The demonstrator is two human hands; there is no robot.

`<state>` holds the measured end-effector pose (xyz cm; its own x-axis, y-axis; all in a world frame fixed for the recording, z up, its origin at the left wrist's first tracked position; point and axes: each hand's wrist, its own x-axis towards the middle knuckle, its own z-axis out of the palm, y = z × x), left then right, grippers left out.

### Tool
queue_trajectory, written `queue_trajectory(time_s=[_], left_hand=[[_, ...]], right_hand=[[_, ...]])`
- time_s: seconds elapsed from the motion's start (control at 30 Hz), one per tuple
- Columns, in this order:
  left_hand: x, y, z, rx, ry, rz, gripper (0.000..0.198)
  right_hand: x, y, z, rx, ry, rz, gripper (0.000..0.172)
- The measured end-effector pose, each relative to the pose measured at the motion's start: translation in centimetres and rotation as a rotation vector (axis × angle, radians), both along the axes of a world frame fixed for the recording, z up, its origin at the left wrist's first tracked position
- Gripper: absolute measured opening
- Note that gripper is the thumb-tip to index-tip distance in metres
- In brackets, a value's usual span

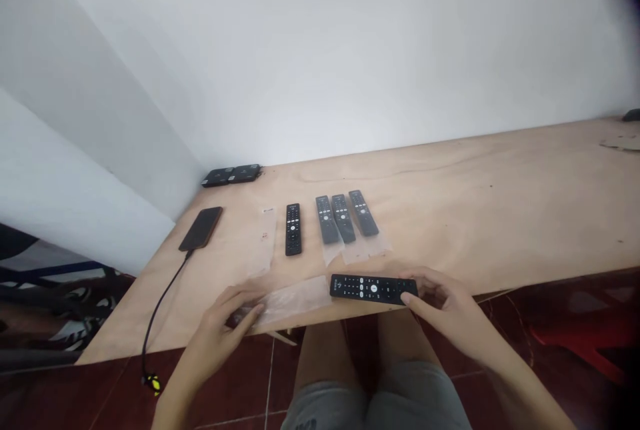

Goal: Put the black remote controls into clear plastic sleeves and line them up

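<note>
My right hand (440, 300) is shut on the right end of a black TV remote (373, 289), which it holds level just above the front edge of the plywood table (450, 217). My left hand (225, 327) pinches the end of a clear plastic sleeve (295, 300) that stretches toward the remote without covering it. Farther back lie several black remotes, one bare (293, 230) and others in plastic, such as the one at the right of the row (363, 213). A flat plastic sleeve (265, 240) lies beside the bare remote.
A black smartphone (201, 229) lies at the table's left with a black cable (163, 303) hanging over the edge. Two black boxes (231, 175) sit in the back corner against the white wall. A red plastic stool (575, 340) stands on the floor at right.
</note>
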<state>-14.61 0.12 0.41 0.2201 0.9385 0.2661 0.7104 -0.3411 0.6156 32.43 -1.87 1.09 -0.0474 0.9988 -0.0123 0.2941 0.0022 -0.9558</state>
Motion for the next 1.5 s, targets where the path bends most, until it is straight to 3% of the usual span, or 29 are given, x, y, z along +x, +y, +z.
queue_trajectory(time_s=[0.23, 0.37, 0.6, 0.73, 0.8, 0.93, 1.07, 1.17, 1.27, 1.4, 1.5], left_hand=[[-5.7, -1.0, -0.6, 0.015, 0.031, 0.085, 0.033], [-7.5, -1.1, -0.9, 0.015, 0.065, 0.108, 0.04], [-8.1, -1.0, -1.1, 0.054, 0.114, 0.105, 0.045], [-8.1, -0.8, -1.5, 0.143, 0.204, 0.204, 0.061], [-8.1, -0.7, -1.8, 0.172, 0.226, 0.237, 0.06], [-8.3, -0.6, -2.2, 0.157, 0.221, 0.247, 0.051], [-8.6, -0.6, -1.7, 0.127, 0.182, 0.23, 0.048], [-8.2, -0.9, -1.2, 0.077, 0.117, 0.216, 0.042], [-6.3, -1.6, -1.0, -0.026, 0.038, 0.197, 0.036], [-2.3, -2.4, -0.6, -0.116, -0.104, 0.175, 0.039], [-0.1, -2.4, 0.3, -0.156, -0.211, 0.127, 0.034]], right_hand=[[-6.4, 0.8, 0.7, 0.045, -0.059, 0.118, 0.017], [-9.6, 1.2, 0.7, 0.109, -0.22, 0.145, 0.024], [-11.8, 2.1, -0.1, 0.215, -0.592, 0.135, 0.046], [-11.6, 1.8, -0.3, 0.376, -0.603, 0.239, 0.024], [-11.8, 1.8, -0.4, 0.456, -0.597, 0.28, 0.017], [-13.6, 2.9, -0.6, 0.596, -0.604, 0.26, 0.022], [-16.0, 5.4, -0.8, 0.574, -0.636, 0.232, 0.027], [-17.2, 6.8, -0.7, 0.551, -0.645, 0.215, 0.037], [-17.7, 6.4, 0.1, 0.497, -0.552, 0.22, 0.041], [-17.6, 3.9, 1.4, 0.365, -0.311, 0.418, 0.03], [-16.8, 2.8, 1.5, 0.276, -0.283, 0.493, 0.011]])
